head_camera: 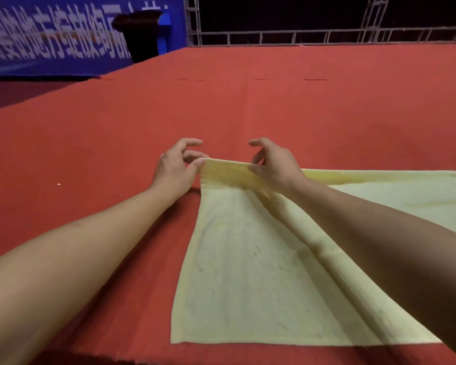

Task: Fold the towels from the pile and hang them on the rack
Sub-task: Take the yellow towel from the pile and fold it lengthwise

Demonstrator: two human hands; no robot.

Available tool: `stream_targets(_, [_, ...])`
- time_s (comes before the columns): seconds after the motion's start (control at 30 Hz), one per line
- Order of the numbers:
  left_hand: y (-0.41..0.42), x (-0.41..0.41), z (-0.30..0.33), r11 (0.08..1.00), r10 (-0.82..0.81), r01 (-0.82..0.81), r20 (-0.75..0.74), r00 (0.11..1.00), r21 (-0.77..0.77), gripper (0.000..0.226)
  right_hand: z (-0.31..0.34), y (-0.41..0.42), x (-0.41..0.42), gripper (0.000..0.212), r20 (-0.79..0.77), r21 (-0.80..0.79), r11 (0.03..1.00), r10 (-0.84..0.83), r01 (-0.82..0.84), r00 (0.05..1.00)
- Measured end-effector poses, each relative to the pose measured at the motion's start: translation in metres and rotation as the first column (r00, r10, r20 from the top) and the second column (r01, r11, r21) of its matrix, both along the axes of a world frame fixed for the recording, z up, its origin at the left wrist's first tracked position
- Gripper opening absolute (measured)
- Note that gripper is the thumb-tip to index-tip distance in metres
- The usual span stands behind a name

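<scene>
A pale yellow towel [248,272] lies spread on the red-covered table [90,154], reaching off to the right edge of view. Its far left edge is lifted a little off the cloth. My left hand [175,167] pinches the far left corner of that edge between thumb and fingers. My right hand [274,164] pinches the same edge a short way to the right, its other fingers curled above. A crease runs from the lifted edge toward the near right. No pile and no rack are in view.
The red table stretches far ahead and to both sides. A dark bin [140,35] stands past the far left corner before a blue banner [50,35]. A metal truss railing [327,35] runs along the back.
</scene>
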State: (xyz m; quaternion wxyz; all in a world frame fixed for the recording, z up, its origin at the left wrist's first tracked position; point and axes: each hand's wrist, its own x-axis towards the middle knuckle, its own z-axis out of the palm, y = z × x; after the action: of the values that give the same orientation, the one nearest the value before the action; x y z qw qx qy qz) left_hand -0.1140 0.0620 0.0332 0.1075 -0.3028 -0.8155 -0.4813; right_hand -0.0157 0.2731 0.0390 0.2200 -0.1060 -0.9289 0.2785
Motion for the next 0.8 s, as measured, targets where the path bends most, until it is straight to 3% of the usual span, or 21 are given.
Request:
stream_targets(0.13, [-0.029,0.048,-0.001,0.999,-0.026,0.025,0.018,1.0,0.038,0.031,0.004,-0.023,0.053,0.052,-0.031,-0.021,1.0,0.015,-0.016,0.999])
stream_targets(0.4, [-0.109,0.148,-0.032,0.99,-0.089,0.096,0.069,0.994,-0.103,0.034,-0.01,-0.082,0.157,0.052,0.053,0.045,0.997,0.053,-0.055,0.997])
stream_targets(0.8, [-0.154,0.216,-0.044,0.975,-0.179,0.186,0.067,0.982,-0.124,0.032,-0.025,-0.117,0.228,0.049,0.056,0.175,0.967,0.181,-0.188,0.982])
